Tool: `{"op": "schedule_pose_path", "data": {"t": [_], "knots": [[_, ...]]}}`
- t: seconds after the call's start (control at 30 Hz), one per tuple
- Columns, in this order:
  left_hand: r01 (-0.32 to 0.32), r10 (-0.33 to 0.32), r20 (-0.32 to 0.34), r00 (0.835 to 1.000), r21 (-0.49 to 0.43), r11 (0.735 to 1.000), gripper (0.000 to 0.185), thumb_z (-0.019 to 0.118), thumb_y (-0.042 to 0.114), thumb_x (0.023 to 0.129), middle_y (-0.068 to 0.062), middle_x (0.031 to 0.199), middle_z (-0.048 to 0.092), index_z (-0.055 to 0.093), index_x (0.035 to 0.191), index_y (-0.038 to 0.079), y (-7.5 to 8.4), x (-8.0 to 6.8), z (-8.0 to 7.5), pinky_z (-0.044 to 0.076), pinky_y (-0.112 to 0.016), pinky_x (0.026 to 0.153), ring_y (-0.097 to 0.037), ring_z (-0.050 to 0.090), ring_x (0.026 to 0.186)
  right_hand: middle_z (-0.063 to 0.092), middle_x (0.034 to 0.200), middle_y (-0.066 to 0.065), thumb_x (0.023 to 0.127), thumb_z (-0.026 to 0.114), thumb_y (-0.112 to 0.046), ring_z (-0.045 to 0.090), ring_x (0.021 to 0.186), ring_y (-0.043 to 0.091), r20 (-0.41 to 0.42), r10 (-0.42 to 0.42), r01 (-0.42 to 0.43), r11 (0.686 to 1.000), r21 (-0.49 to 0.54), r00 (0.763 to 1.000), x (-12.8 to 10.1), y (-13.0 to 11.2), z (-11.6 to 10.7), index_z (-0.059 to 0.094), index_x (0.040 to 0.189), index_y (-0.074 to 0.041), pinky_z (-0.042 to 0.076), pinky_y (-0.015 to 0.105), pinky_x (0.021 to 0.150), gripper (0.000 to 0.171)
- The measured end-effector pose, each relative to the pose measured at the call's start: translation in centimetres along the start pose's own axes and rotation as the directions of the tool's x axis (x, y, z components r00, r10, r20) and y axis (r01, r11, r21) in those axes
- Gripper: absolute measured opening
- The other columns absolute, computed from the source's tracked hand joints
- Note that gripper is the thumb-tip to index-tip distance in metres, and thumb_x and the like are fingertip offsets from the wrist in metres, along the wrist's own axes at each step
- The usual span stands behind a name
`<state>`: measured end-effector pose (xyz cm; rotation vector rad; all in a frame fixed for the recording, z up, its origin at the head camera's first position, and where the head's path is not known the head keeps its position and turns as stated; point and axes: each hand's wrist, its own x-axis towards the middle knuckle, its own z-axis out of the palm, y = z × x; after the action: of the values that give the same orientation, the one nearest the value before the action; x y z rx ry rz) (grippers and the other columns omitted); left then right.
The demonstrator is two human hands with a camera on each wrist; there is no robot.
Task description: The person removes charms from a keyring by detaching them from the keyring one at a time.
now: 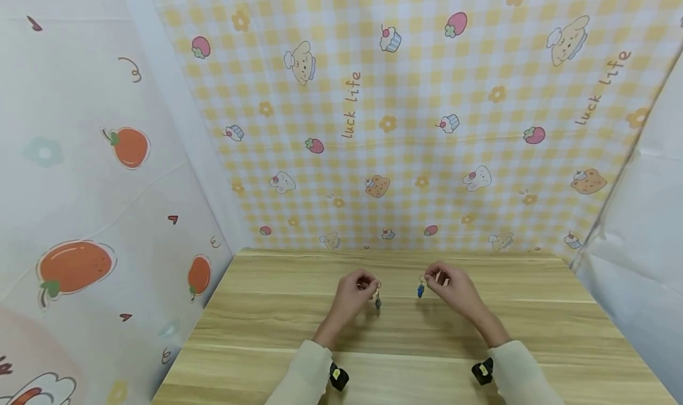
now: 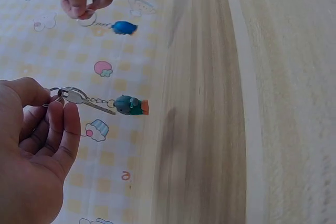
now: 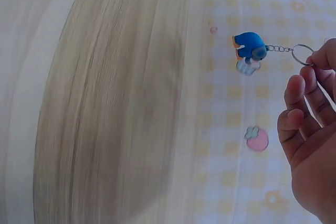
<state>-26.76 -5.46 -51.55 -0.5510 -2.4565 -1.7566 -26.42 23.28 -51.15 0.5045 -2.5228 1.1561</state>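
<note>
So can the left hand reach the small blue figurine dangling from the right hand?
Probably yes: the way from the left hand to the small blue figurine looks free, though that hand pinches a silver metal keyring bearing a green figurine.

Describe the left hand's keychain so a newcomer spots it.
Look above the wooden table at the person's left hand. It pinches the green-figure keychain, which dangles below. Unlike the blue-figure keychain in the right hand, this one carries a metal key.

Head view: high, farther back, facing forward-down across table [image 1: 397,328] and backdrop [image 1: 416,85]. Wrist views: close to left hand [image 2: 37,148] and right hand [image 3: 311,150], turned sideways; both include blue keychain [image 3: 250,44].
</note>
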Motion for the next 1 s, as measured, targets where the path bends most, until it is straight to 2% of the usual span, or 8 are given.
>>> {"op": "schedule_pose_path", "data": {"t": [0.33,0.63,1.0], "knots": [[-0.014,0.014,-0.015,1.000,0.011,1.000,0.006,0.070,0.008,0.102,-0.010,0.094,0.073,0.074,0.102,0.004,0.0,0.1,-0.6,0.053,-0.017,0.070,-0.008,0.062,0.079,0.071,0.094,0.000,0.102,0.071,-0.010,0.056,0.075,0.005,-0.009,0.074,-0.074,0.996,-0.058,0.997,-0.2,2.2,-2.1,0.074,0.102,-0.015,0.045,0.025,0.061,0.006],[-0.012,0.012,-0.010,1.000,-0.014,1.000,0.005,0.070,0.009,0.102,-0.008,0.094,0.073,0.073,0.102,0.005,-0.2,0.0,-0.8,0.055,-0.018,0.066,-0.006,0.064,0.075,0.071,0.095,0.004,0.104,0.069,-0.013,0.055,0.076,0.005,-0.022,0.141,-0.142,0.983,-0.112,0.990,-0.6,4.5,-4.1,0.074,0.107,-0.010,0.044,0.025,0.062,0.006],[-0.017,0.017,-0.028,0.999,0.011,1.000,0.005,0.072,0.008,0.101,-0.011,0.093,0.074,0.074,0.099,0.004,-0.2,0.0,-0.8,0.052,-0.016,0.067,-0.009,0.062,0.077,0.072,0.095,0.008,0.104,0.067,-0.012,0.056,0.074,0.003,-0.042,0.201,-0.205,0.972,-0.111,0.979,-1.4,6.2,-5.1,0.074,0.105,-0.005,0.047,0.024,0.062,0.010]]}}
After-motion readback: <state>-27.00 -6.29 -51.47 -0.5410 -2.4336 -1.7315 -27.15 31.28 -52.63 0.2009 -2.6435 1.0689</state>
